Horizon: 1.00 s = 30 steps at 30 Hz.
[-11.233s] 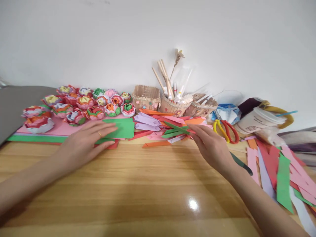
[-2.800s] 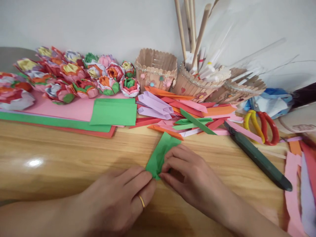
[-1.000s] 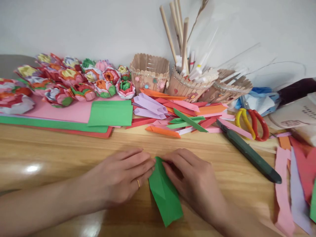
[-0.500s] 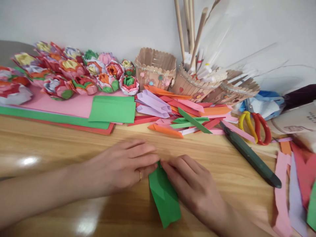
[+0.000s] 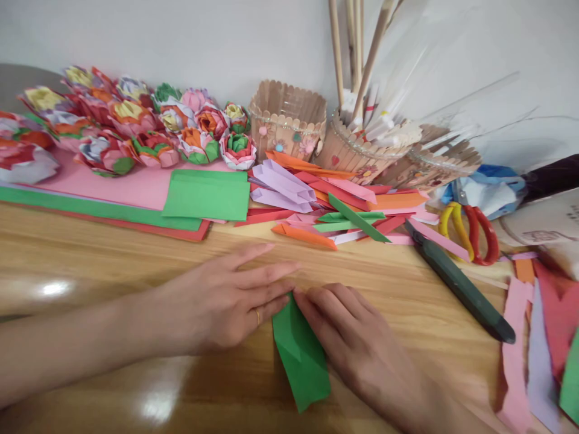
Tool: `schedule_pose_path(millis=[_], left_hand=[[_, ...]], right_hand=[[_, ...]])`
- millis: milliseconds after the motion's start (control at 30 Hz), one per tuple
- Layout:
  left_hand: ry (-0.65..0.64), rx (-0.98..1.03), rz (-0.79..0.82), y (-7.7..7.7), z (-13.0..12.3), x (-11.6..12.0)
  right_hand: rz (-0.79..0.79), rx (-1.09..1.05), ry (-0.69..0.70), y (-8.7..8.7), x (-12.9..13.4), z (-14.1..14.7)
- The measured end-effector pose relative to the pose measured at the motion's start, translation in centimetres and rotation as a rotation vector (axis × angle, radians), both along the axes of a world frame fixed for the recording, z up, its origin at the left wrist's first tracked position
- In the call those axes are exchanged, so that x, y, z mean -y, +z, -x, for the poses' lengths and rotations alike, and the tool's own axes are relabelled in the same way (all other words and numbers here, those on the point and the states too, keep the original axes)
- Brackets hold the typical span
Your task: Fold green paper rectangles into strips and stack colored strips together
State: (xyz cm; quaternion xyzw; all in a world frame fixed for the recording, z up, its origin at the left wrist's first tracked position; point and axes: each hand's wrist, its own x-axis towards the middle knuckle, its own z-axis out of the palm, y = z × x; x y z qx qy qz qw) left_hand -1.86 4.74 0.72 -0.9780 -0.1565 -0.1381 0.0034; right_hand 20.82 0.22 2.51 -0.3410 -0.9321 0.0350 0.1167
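A creased strip of green paper (image 5: 302,358) lies on the wooden table between my hands, its near end slightly raised. My left hand (image 5: 235,298), with a ring on one finger, reaches in from the left. Its fingers are stretched and spread, the lower ones touching the paper's far left corner. My right hand (image 5: 353,334) has curled fingers, pinching the strip at its far tip and right edge. The fingertips partly hide that far end. Beyond my hands lies a pile of folded paper strips (image 5: 283,187) in purple, orange, red, pink and green.
Paper flowers (image 5: 154,147) stand at the back left on stacked coloured sheets (image 5: 136,187), beside green rectangles (image 5: 205,196). Craft-stick baskets (image 5: 287,123) line the wall, some with sticks and pens. A dark utility knife (image 5: 461,283), scissors (image 5: 470,232) and paper scraps (image 5: 515,355) lie right.
The fingers of my left hand have spread apart, the upper ones lifting away from the strip. My right hand keeps its pinch. The view has shifted slightly.
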Motion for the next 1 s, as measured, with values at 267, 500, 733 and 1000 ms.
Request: schedule_pose_path(millis=[267, 500, 733, 1000], left_hand=[[-0.015, 0.045, 0.011, 0.1, 0.0, -0.1], [-0.027, 0.069, 0.097, 0.0, 0.3, -0.6], [-0.002, 0.114, 0.221, 0.0, 0.4, -0.6], [0.082, 0.284, -0.027, 1.2, -0.6, 2.2]], right_hand=[[0.074, 0.043, -0.089, 0.5, 1.7, -0.8], [0.422, -0.219, -0.165, 1.9, 3.0, -3.1], [0.286, -0.244, -0.053, 0.7, 3.1, -2.0], [0.022, -0.225, -0.041, -0.8, 1.1, -0.3]])
